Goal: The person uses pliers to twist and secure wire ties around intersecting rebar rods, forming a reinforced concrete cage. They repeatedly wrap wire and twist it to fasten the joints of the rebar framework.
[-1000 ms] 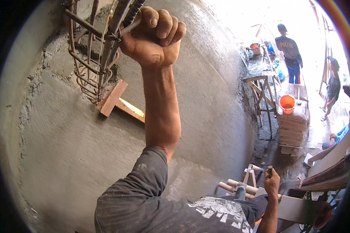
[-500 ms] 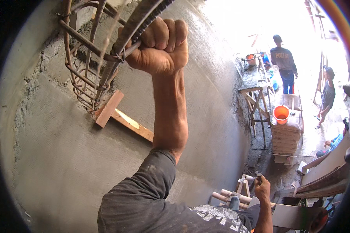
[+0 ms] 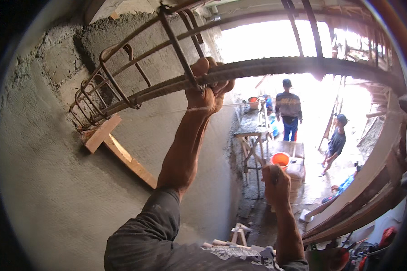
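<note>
My left hand [image 3: 209,88] is raised and wrapped round a ribbed steel bar of a long rebar cage [image 3: 246,68], close to a stirrup [image 3: 176,44]. The bar partly hides its fingers. The cage runs from the plastered wall at left out to the right edge. My right hand [image 3: 277,183] is lower and farther right, closed in a fist and apart from the cage. What it grips is mostly hidden; I cannot make it out. Where the cage meets the wall, a short wooden block [image 3: 102,133] is joined to a longer wooden strip [image 3: 129,160].
Grey plastered wall [image 3: 68,194] fills the left side. Below right stand a wooden trestle [image 3: 251,151] and an orange bucket [image 3: 280,159] on stacked material. Two people [image 3: 288,108] stand beyond, and another crouches low at right. Curved boards [image 3: 362,203] edge the right side.
My view has swung so the cage now stretches across the top. My right hand has risen from low down to in front of the bucket. The left keeps hold of the cage.
</note>
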Action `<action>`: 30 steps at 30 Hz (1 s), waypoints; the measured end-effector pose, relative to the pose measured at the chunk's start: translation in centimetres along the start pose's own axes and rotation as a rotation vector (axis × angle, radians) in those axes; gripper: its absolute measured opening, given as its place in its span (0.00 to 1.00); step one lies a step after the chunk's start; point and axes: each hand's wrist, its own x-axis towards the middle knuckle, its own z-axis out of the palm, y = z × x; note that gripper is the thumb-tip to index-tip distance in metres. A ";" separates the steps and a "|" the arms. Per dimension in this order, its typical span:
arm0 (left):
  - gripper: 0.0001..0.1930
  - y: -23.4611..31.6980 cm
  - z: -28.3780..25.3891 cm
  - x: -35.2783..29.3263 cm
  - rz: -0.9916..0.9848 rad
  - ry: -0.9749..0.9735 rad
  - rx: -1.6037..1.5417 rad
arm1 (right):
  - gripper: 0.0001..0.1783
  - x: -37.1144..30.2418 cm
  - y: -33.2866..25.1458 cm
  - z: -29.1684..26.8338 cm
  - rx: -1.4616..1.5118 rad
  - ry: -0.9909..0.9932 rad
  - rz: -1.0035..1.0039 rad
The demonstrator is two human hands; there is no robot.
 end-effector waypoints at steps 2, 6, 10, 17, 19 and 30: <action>0.28 0.1 -0.1 0.2 -0.032 -0.015 -0.012 | 0.10 2.6 -4.5 -0.8 0.026 0.057 -0.067; 0.26 -0.3 -0.6 0.0 -0.052 -0.099 -0.128 | 0.10 5.7 -10.9 -1.3 0.110 0.053 -0.285; 0.24 -0.3 -1.0 -0.4 -0.110 -0.039 -0.095 | 0.07 5.6 -14.1 -0.5 0.273 -0.004 -0.178; 0.18 -0.6 -0.3 -1.3 -0.126 0.108 0.099 | 0.08 6.3 -18.6 0.8 0.359 0.010 -0.268; 0.21 -1.0 -0.5 -1.4 -0.033 0.012 -0.004 | 0.08 6.2 -19.9 1.0 0.382 0.016 -0.182; 0.41 -2.8 -1.9 1.6 0.242 -0.076 -0.340 | 0.11 3.4 -23.3 3.2 0.706 0.176 0.058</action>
